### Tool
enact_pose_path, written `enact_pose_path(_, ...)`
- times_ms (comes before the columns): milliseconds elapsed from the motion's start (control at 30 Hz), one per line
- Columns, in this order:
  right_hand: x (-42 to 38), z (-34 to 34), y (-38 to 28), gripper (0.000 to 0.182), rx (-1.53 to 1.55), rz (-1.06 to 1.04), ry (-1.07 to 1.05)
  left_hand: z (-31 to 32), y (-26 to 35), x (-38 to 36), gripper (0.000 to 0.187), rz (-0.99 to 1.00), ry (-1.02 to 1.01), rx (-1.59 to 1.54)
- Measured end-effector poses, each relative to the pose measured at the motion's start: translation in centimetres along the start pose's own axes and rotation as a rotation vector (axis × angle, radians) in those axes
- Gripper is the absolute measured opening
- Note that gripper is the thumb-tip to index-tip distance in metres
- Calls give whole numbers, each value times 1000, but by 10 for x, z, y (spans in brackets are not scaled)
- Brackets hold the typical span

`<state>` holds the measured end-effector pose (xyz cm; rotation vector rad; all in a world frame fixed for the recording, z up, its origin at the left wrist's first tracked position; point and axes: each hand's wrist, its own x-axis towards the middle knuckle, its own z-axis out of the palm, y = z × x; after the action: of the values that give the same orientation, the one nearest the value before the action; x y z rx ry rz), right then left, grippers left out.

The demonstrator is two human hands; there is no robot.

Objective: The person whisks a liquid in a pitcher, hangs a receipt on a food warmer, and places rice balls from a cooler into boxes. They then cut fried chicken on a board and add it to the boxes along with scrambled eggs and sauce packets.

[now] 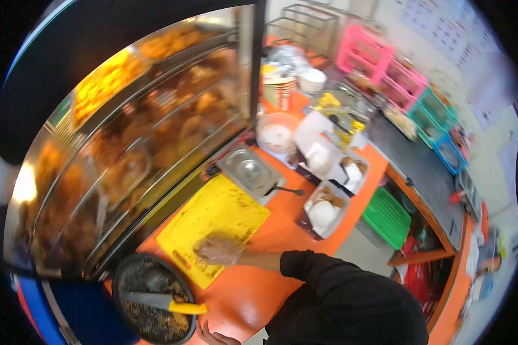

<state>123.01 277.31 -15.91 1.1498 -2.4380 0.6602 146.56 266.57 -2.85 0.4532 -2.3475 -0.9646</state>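
My right hand (pixel 218 250), in a clear plastic glove, is on the lower part of a yellow cutting board (pixel 213 215) strewn with dark crumbs. Blur hides how its fingers are set. At the bottom edge, my left hand (pixel 216 336) is bare and partly cut off, fingers apart, beside a round black basin (pixel 121 282). Across that basin, which has brown crumbs in it, lies a wide-bladed knife with a yellow handle (pixel 187 308). A steel pan (pixel 250 172) with a dark-handled utensil (pixel 288 190) stands beyond the board.
A glass display case (pixel 155 144) of fried food borders the orange counter (pixel 282 230). Open boxes (pixel 323 214) with white mounds and brown pieces stand on the counter's right. Pink baskets (pixel 365 54) and a green crate (pixel 387 217) are farther right.
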Motion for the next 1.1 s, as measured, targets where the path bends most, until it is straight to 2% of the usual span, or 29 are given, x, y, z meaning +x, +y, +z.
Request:
enact_pose_path(33, 4, -16, 2, 24, 29, 39, 33, 7, -2, 5, 50, 24, 6, 4)
enact_pose_path(100, 17, -63, -15, 30, 473, 290, 156, 21, 10, 18, 50, 90, 2, 42)
enact_pose_path(133, 24, -100, -20, 30, 462, 303, 161, 29, 19, 24, 50, 97, -12, 32)
enact_pose_path(200, 28, -198, -11, 32, 1246, 589, 262, 44, 35, 30, 49, 135, -27, -22)
enact_pose_path(267, 20, -302, 30, 33, 717, 238, 199, 63, 45, 27, 48, 154, -34, -28)
enact_pose_path(300, 15, -350, 48, 30, 905, 392, 170, 73, 49, 23, 47, 192, -62, -10)
enact_pose_path(333, 26, -410, 69, 40, 606, 558, -198, 83, 56, 18, 47, 229, -86, 8)
enact_pose_path(367, 9, -430, 104, 36, 612, 453, -114, 93, 70, 11, 46, 189, -99, 2)
enact_pose_path(433, -27, -443, 213, 28, 209, -26, -103, 114, 88, -8, 46, 136, -102, -9)
enact_pose_path(500, -48, -422, 301, 24, -196, -409, -156, 138, 111, -22, 46, 86, -106, -15)
enact_pose_path(567, -67, -398, 348, 28, -191, -101, -924, 153, 134, -37, 45, 19, -121, -29)
enact_pose_path(600, -75, -378, 360, 30, -198, -12, -1182, 160, 143, -45, 45, 4, -115, -10)
enact_pose_path(633, -84, -356, 370, 33, -200, 34, -1371, 166, 151, -53, 45, 1, -134, -4)
enact_pose_path(700, -101, -324, 384, 38, -196, 44, -1545, 174, 172, -60, 42, 34, -139, 13)
enact_pose_path(800, -121, -308, 403, 45, -197, 44, -1615, 185, 174, -89, 42, -77, -181, 40)
enact_pose_path(900, -124, -309, 412, 53, -261, -31, -1580, 186, 177, -95, 41, -114, -200, 10)
enact_pose_path(933, -131, -314, 405, 57, -371, -147, -1395, 185, 181, -92, 41, -121, -197, 18)
enact_pose_path(967, -121, -340, 398, 57, -94, 82, -1265, 181, 181, -91, 41, -151, -101, 55)
enact_pose_path(1000, -115, -354, 392, 55, -353, -273, -1363, 179, 179, -88, 40, -131, -117, 15)
enact_pose_path(1033, -106, -369, 389, 51, -143, 138, -1306, 178, 178, -84, 39, -103, -144, -34)
enact_pose_path(1067, -145, -358, 431, 42, -128, -58, -806, 175, 177, -81, 39, -118, -84, -24)
enact_pose_path(1100, -101, -395, 385, 39, -304, 23, -1020, 167, 175, -78, 39, -112, -76, -14)
